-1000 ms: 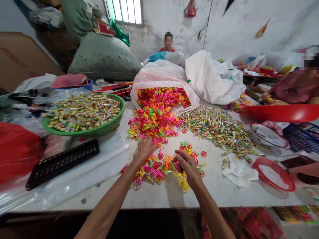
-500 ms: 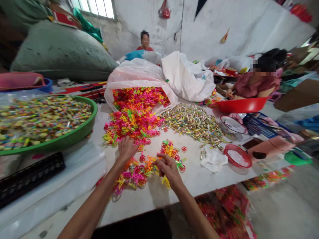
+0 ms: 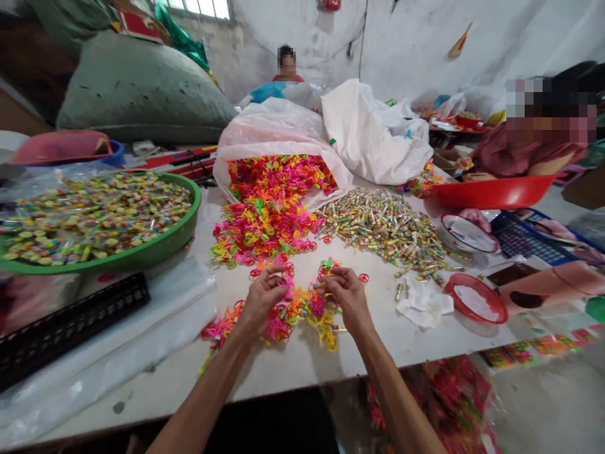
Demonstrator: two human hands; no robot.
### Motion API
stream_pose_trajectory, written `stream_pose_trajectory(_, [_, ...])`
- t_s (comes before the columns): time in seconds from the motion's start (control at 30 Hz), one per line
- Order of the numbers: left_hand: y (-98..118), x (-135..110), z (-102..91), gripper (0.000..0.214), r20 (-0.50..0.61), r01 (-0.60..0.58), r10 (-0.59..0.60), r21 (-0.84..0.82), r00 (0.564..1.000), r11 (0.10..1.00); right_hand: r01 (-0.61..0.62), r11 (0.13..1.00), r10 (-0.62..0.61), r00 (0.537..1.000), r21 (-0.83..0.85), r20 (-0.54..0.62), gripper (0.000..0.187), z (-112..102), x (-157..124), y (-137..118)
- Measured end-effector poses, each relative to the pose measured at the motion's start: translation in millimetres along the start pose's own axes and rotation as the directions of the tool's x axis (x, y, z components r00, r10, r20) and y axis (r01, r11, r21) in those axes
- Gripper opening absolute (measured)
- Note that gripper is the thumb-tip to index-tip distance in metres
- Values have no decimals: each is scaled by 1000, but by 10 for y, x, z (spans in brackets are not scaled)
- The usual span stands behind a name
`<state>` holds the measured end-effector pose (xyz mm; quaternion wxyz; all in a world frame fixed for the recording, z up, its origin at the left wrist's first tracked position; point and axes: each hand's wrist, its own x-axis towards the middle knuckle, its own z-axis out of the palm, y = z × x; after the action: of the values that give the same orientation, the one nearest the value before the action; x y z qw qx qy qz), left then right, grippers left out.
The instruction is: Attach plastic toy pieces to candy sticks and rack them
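Note:
My left hand (image 3: 265, 295) is closed in a pinch on a small pink plastic toy (image 3: 287, 285), just above the table. Across from it, my right hand (image 3: 348, 295) has its thumb and fingers drawn together; what they hold is too small to make out. Below and between both hands lies a loose spread of small bright plastic toys (image 3: 326, 334), some with round wheel-like parts. Behind the hands, a larger heap of the same toys (image 3: 265, 230) spills from the mouth of a white bag (image 3: 278, 129).
To the right of the heap lies a pile of small candy-filled tubes (image 3: 387, 230). A green tub (image 3: 191, 224) of similar pieces, a black crate (image 3: 80, 328) and plastic sheets (image 3: 179, 315) stand left. A red basket (image 3: 501, 309) and tissue (image 3: 425, 302) lie right. Two people sit beyond.
My left hand has come back from the big heap toward my right hand and now pinches a pink toy. My right hand has risen slightly; the camera view has turned somewhat left.

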<state>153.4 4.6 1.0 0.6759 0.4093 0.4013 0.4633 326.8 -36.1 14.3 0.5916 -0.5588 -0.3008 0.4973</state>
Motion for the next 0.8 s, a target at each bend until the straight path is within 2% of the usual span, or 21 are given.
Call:
stream_pose_trajectory(0.1, [-26, -194, 99, 46, 102, 107, -101, -56, 990, 993, -107, 986, 93, 989, 129, 116, 28, 131, -49, 66])
stream_pose_trajectory(0.17, [-32, -246, 99, 45, 116, 123, -115, -64, 987, 990, -168, 970, 140, 977, 177, 159, 25, 154, -80, 122])
stream_pose_trajectory(0.27, [-36, -271, 65, 47, 117, 107, -101, -50, 988, 993, -219, 952, 188, 970, 214, 157, 26, 126, -105, 173])
stream_pose_trajectory(0.5, [-53, -292, 54, 49, 81, 70, -67, -43, 994, 997, -289, 925, 255, 953, 245, 164, 29, 86, -91, 154])
stream_pose_trajectory(0.63, [-79, -305, 57, 48, 79, 68, -64, -54, 995, 996, -287, 928, 252, 953, 237, 168, 28, 89, -105, 162])
stream_pose_trajectory(0.8, [-76, -316, 58, 48, 69, 75, -71, -65, 995, 995, -282, 927, 220, 942, 246, 253, 25, 38, -120, 171])
